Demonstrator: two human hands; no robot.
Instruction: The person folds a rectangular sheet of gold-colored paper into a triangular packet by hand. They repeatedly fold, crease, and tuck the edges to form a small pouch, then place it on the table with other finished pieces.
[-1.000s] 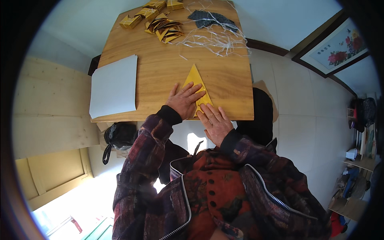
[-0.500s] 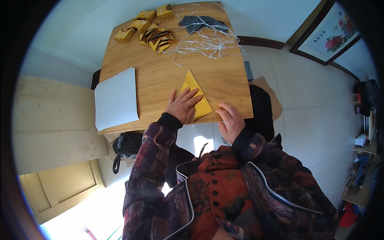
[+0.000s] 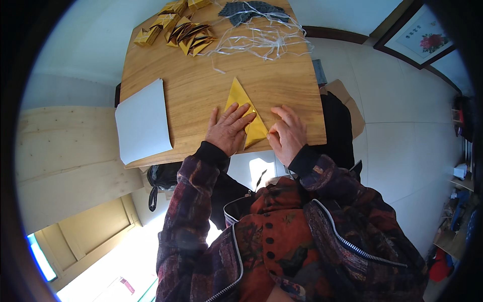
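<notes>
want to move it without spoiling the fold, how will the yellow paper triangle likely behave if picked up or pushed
The yellow paper triangle is probably light, as it looks thin and lies flat. Its folded layers likely make it stiffer than a single sheet. Without the left hand on it, it would probably slide on the smooth-looking table.

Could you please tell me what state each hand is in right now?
Left hand: open, flat on the yellow paper.
Right hand: curled at the paper's right corner; pinching cannot be told.
</notes>
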